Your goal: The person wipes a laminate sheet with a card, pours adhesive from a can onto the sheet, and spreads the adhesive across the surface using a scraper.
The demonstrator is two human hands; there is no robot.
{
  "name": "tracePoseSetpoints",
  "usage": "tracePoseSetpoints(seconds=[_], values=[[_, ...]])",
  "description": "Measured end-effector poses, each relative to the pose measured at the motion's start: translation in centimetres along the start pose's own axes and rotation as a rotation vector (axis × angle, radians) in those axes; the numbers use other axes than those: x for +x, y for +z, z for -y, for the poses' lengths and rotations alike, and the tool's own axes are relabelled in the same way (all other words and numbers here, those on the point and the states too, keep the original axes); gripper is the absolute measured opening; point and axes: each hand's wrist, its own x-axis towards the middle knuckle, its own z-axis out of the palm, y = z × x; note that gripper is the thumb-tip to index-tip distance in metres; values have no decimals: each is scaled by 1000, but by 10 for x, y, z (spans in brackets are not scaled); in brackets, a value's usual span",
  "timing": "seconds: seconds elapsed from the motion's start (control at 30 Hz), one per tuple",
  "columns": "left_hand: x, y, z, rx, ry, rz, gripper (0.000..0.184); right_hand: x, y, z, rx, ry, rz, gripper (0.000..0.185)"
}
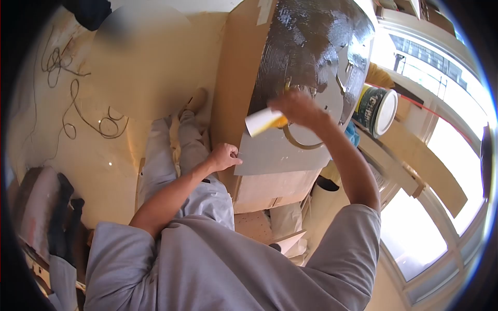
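My right hand is closed around a flat white-and-yellow scraper, slightly blurred, held over a grey sheet. Glossy dark brown paste, with fine combed ridges, coats the far part of that sheet. A curved brown bead of the paste lies on the bare grey part near my right wrist. At the near left corner of the sheet, my left hand has its fingers curled closed on the edge. The sheet lies on a cardboard-covered stack.
Right of the sheet is a dark green tub with a pale end, beside a blue crumpled bag. Long boards lie near the windows. A loose cable coils on the floor at left. My legs are left of the stack.
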Motion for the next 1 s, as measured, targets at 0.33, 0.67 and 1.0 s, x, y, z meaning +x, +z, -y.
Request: tracePoseSetpoints(seconds=[0.33, 0.67, 1.0], values=[[-9, -51, 14, -255, -214, 223, 17, -180, -46, 109, 271, 694, -290, 23], [-61, -283, -50, 172, -400, -78, 20, -122, 45, 244, 549, 1545, -1245, 14], [60, -327, -214, 619, 214, -567, 33, -40, 126, 287, 1866, 1346, -2595, 40]])
